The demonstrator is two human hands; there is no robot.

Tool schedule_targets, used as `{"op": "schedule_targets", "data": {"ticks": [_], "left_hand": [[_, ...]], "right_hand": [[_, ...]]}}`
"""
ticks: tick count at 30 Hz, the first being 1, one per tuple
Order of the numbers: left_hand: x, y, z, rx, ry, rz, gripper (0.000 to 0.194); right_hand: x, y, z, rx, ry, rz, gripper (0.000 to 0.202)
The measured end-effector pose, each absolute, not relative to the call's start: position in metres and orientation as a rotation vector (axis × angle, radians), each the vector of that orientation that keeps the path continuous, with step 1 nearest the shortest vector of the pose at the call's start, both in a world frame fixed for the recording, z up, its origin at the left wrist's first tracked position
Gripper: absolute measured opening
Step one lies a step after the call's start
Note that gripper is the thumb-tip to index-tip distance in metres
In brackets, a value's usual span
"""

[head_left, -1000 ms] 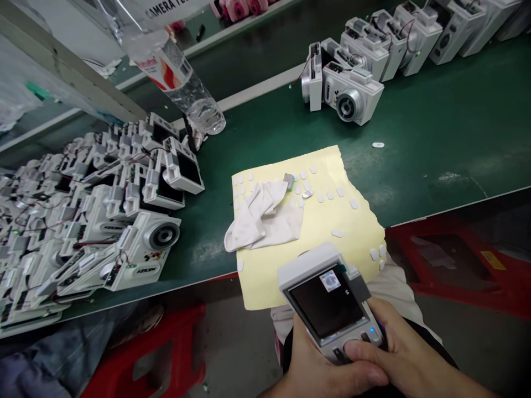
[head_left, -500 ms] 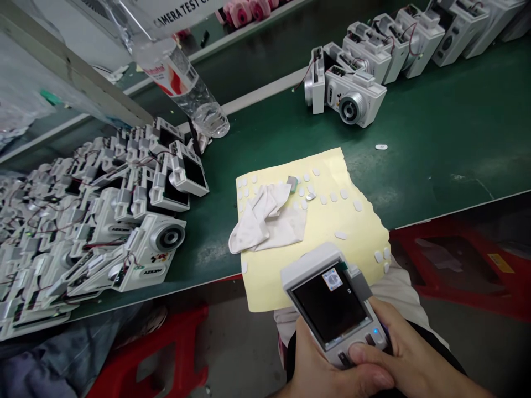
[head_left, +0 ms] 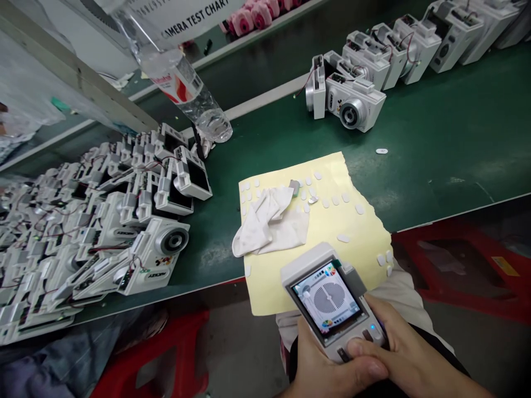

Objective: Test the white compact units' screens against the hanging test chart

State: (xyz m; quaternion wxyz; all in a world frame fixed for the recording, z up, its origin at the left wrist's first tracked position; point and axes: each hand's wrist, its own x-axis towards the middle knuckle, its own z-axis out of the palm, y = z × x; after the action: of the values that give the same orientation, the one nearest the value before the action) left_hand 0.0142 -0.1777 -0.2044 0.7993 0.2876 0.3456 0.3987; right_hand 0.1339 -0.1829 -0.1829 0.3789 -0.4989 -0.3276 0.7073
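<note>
White camera (head_left: 332, 305) held over the lap, off the near edge of the green table (head_left: 435, 141); a radial pattern is shown on its lit screen (head_left: 329, 297). Its lower end is clasped by both hands, set close together: left hand (head_left: 332, 371) curled around the near corner, right hand (head_left: 396, 342) around the other side, its thumb laid at the buttons. Finger placement beneath cannot be told. A light, rigid, smooth, slightly slippery casing is presumed; screen judged fragile. Best gripped by the lower casing, clear of the grey block (head_left: 352, 283). Beyond, a white cloth (head_left: 271, 221) is laid on yellow paper (head_left: 365, 237).
</note>
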Motion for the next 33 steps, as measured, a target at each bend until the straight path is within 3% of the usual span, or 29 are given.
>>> {"op": "schedule_targets", "data": {"ticks": [5, 7, 9, 13, 15, 21, 28, 33], "left_hand": [[0.016, -0.176, -0.204, 0.589, 0.762, 0.878, 0.057], [0.016, -0.166, -0.2, 0.676, 0.685, 0.868, 0.048], [0.011, -0.151, -0.194, 0.802, 0.6, 0.848, 0.052], [-0.01, -0.115, -0.179, 1.098, 0.647, 0.99, 0.101], [-0.021, -0.101, -0.175, 1.237, 0.695, 1.011, 0.113], [-0.028, -0.072, -0.185, 1.394, 0.873, 0.907, 0.094], [-0.02, -0.052, -0.196, 1.615, 1.038, 0.943, 0.067], [-0.018, -0.048, -0.191, 1.647, 1.091, 0.884, 0.069]], "right_hand": [[0.134, -0.185, -0.194, -1.289, -0.821, 1.788, 0.049], [0.143, -0.179, -0.193, -1.293, -0.963, 1.768, 0.053], [0.158, -0.167, -0.185, -1.341, -1.211, 1.669, 0.056], [0.187, -0.135, -0.162, -1.337, -1.537, 1.481, 0.044], [0.192, -0.12, -0.158, -1.239, -1.506, 1.491, 0.041], [0.185, -0.084, -0.183, -0.964, -1.107, 1.616, 0.046], [0.189, -0.065, -0.208, -0.876, -1.128, 1.632, 0.052], [0.189, -0.065, -0.21, -0.846, -1.052, 1.698, 0.056]]}}
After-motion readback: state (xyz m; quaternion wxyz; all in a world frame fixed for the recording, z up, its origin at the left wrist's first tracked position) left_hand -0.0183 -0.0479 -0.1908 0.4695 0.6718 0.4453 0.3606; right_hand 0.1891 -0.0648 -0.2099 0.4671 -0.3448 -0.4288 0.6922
